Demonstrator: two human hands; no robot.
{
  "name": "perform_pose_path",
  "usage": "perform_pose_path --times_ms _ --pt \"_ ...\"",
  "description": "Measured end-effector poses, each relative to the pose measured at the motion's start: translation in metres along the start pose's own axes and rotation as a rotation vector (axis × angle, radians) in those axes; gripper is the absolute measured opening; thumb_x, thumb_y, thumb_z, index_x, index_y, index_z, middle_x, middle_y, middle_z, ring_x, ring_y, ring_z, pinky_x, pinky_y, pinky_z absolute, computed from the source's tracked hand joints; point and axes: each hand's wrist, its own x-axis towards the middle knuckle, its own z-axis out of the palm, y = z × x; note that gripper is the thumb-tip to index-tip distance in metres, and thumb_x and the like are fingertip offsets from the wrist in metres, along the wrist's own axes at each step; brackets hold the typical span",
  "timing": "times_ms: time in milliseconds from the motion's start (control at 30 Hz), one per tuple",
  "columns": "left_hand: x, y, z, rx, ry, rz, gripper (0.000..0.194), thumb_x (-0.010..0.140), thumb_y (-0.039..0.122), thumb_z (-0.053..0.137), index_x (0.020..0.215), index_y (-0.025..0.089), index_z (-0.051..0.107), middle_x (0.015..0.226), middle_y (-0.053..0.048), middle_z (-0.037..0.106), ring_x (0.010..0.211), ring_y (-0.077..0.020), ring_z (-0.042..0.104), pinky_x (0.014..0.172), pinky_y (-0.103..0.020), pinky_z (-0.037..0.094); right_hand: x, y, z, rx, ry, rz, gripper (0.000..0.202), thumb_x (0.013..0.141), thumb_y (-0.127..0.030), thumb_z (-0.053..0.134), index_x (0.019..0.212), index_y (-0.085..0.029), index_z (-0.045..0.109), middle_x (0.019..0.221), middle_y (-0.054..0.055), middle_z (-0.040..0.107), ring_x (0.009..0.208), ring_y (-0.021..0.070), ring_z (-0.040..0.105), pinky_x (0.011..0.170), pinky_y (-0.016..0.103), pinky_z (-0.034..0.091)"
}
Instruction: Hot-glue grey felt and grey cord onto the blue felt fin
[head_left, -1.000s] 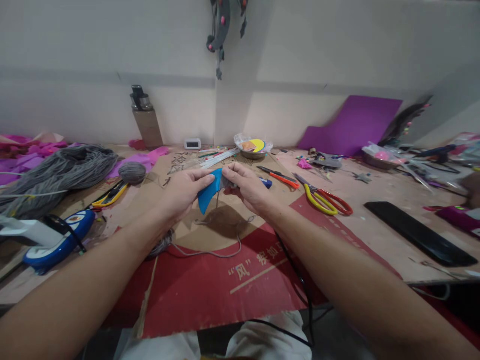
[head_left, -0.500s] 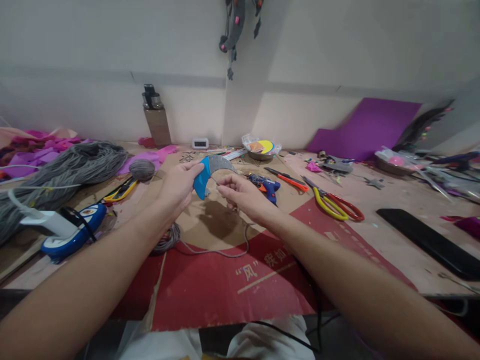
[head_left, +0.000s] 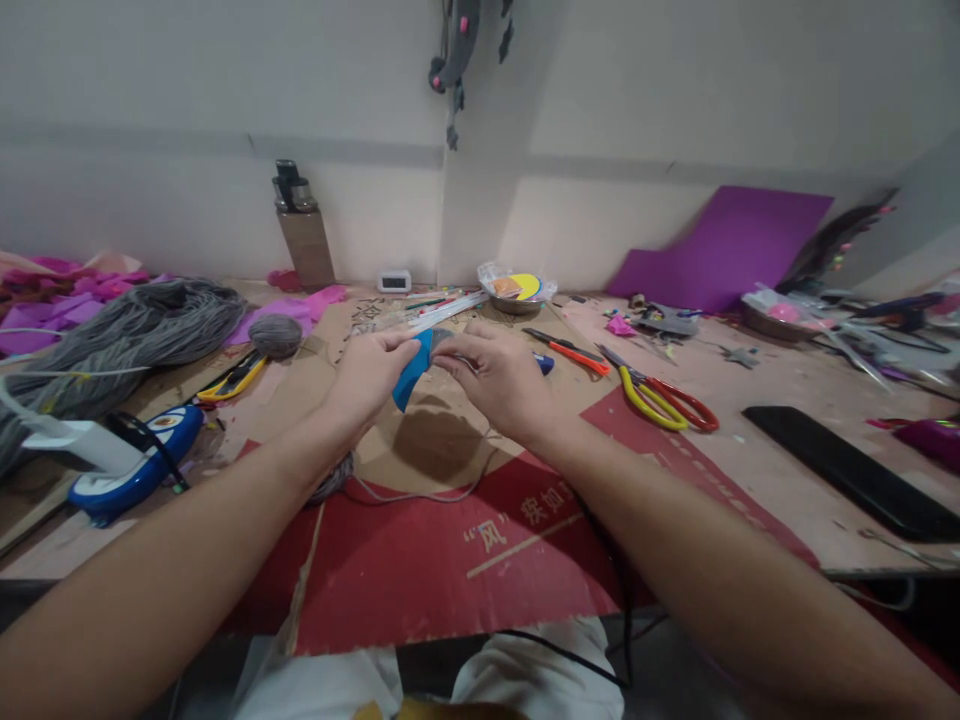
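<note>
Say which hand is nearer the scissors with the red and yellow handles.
Right. The right hand is to the left of the scissors; the left hand, pinching the blue piece, is farther left, beyond the right hand.

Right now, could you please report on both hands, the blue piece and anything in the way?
Left hand pinching blue piece. Right hand at its gray section. Blue tool partly hidden behind right hand, seemingly not blocking.

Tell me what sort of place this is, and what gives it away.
Probably a craft workspace, perhaps a small workshop: a large hank of grey yarn lies at the left, scissors with yellow and red handles at the right, and red-and-brown cardboard in the middle.
</note>
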Motion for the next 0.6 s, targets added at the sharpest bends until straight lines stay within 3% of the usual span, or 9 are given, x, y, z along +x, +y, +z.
perform_pose_path --times_ms 233,400,600 --pt "-0.010 0.007 0.006 0.085 -0.024 0.097 0.018 0.075 0.032 0.064 0.073 0.019 0.076 0.070 -0.003 0.072 0.070 -0.0187 0.061 0.065 -0.027 0.045 0.005 0.002 0.000 0.062 0.031 0.006 0.019 0.091 -0.032 0.057 0.085 -0.022 0.071 0.078 0.003 0.059 0.072 0.0154 0.053 0.067 0.030 0.038" --pt "-0.012 0.008 0.007 0.045 -0.056 0.054 0.021 0.074 0.036 0.067 0.082 0.019 0.078 0.078 -0.004 0.074 0.070 -0.0180 0.062 0.066 -0.026 0.046 0.008 0.009 0.003 0.165 0.122 0.041 0.009 0.086 -0.026 0.064 0.081 -0.021 0.069 0.079 0.002 0.064 0.074 0.0152 0.055 0.071 0.031 0.041" --pt "-0.011 0.006 0.010 -0.061 -0.087 -0.007 0.024 0.074 0.038 0.070 0.086 0.019 0.078 0.077 -0.004 0.073 0.066 -0.0163 0.061 0.063 -0.026 0.047 0.008 0.013 0.001 0.330 0.158 0.199 0.010 0.082 -0.030 0.066 0.080 -0.020 0.066 0.071 0.000 0.060 0.063 0.0130 0.046 0.062 0.029 0.036"
